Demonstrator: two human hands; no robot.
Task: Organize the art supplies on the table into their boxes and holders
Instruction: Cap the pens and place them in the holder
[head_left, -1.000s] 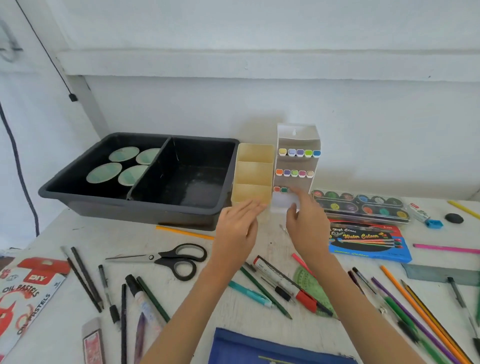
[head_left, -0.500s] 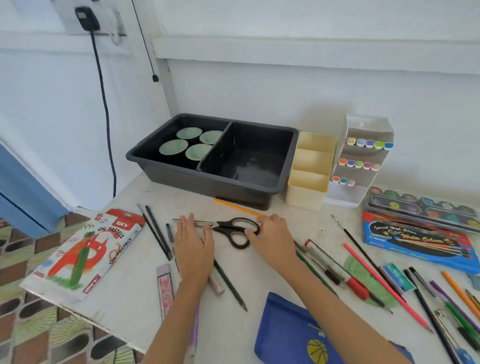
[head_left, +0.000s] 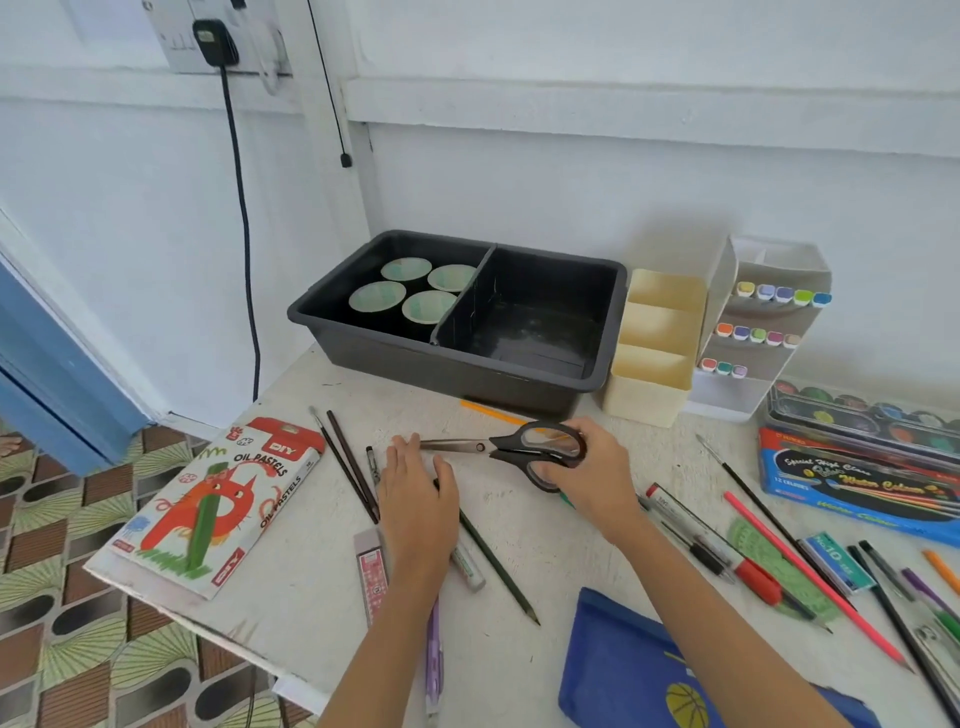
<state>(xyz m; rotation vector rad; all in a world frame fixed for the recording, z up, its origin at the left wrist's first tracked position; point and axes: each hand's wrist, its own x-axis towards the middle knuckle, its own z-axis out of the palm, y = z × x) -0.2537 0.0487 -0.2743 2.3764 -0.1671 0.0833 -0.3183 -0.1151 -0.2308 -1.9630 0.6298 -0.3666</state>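
Our right hand now grips black scissors by handles, blades lifted off counter; left hand rests flat on pencils. Pickup underway; black tray waits beyond.

Two bare forearms enter from bottom edge. No sleeves visible up to frame limit. Left hand and right hand: no rings, watch, bracelets or gloves seen. Fingernails too small to judge.

Single head-worn view, looking forward and down, close over the table; wall behind
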